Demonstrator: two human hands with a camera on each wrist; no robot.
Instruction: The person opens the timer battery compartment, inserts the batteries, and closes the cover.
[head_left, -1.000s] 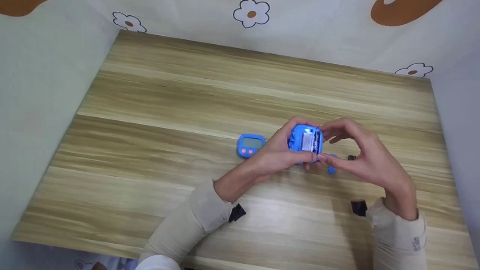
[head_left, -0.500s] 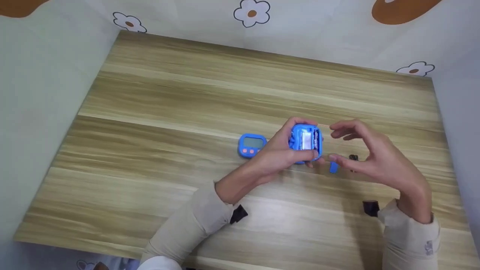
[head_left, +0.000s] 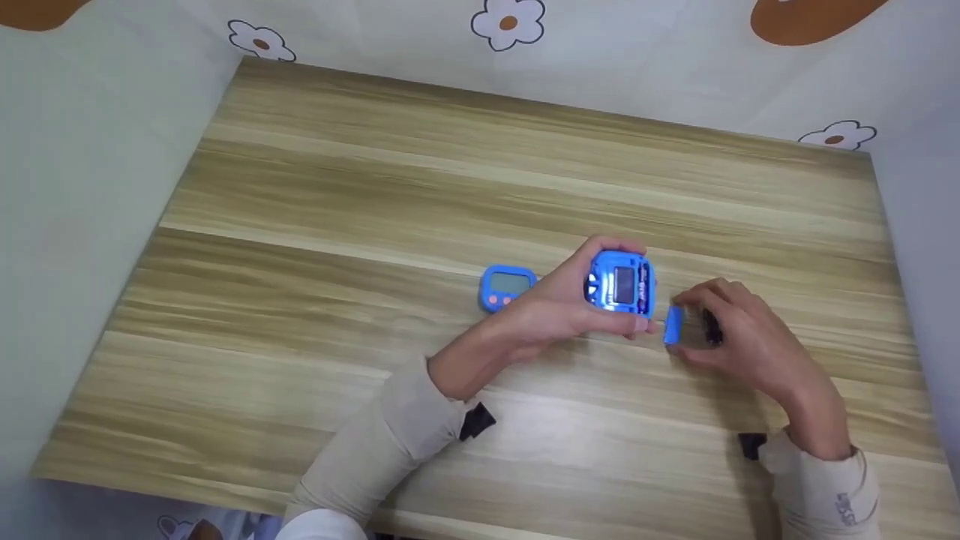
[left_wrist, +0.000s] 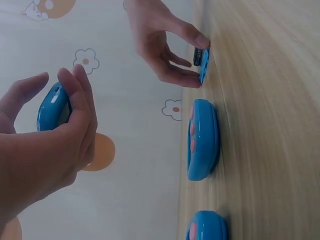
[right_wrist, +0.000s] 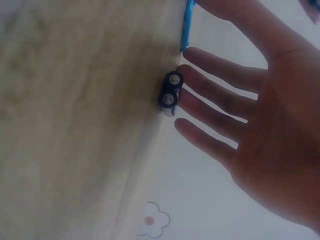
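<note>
My left hand (head_left: 559, 300) grips a blue digital timer (head_left: 621, 281) above the table, its back turned up. The timer's battery compartment is uncovered, with a dark battery (head_left: 643, 289) lying in it. My right hand (head_left: 757, 337) is down at the table, thumb and index finger pinching the two ends of a small blue battery cover (head_left: 673, 325). Under that hand lie two dark batteries (right_wrist: 171, 89) side by side, close to the other fingertips in the right wrist view.
A second blue timer (head_left: 507, 283) lies face up left of my left hand, partly behind the wrist. Two timers show on the table in the left wrist view, one nearer (left_wrist: 206, 226) and one farther (left_wrist: 204, 140). Patterned cloth walls (head_left: 390, 45) border the wooden table (head_left: 337, 187).
My right hand has left the held timer, moved right and down, and taken hold of the battery cover. The left hand still holds the timer, tilted slightly differently.
</note>
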